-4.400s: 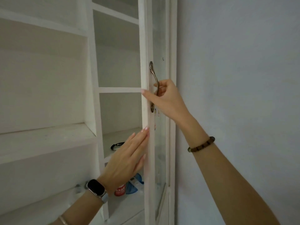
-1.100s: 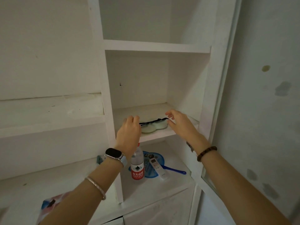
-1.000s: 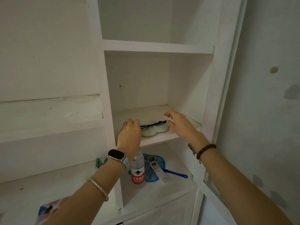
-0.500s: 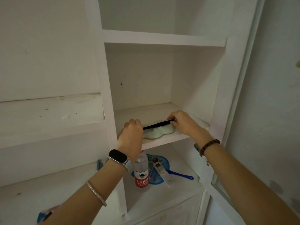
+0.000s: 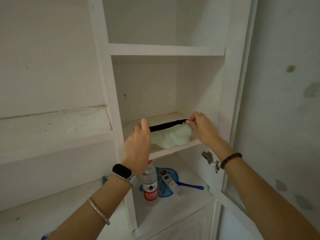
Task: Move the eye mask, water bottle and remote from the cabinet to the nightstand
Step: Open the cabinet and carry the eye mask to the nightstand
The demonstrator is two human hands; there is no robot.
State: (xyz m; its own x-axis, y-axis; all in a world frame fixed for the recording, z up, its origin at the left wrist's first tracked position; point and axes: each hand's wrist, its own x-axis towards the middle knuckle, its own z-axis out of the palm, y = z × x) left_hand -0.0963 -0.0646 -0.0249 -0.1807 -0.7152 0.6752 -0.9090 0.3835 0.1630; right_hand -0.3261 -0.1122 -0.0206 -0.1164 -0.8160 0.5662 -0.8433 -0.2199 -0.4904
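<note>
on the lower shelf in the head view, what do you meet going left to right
water bottle → remote → the blue fan's handle tip. The blue fan itself lies under the remote and behind the bottle, so it has no clear place in the order.

I have one view only, from the head camera, so nothing is shared with a second view. It faces forward and slightly upward into the open white cabinet (image 5: 166,51), close in at arm's reach. Both forearms enter from the bottom edge; the wide lens bows the cabinet's uprights.
</note>
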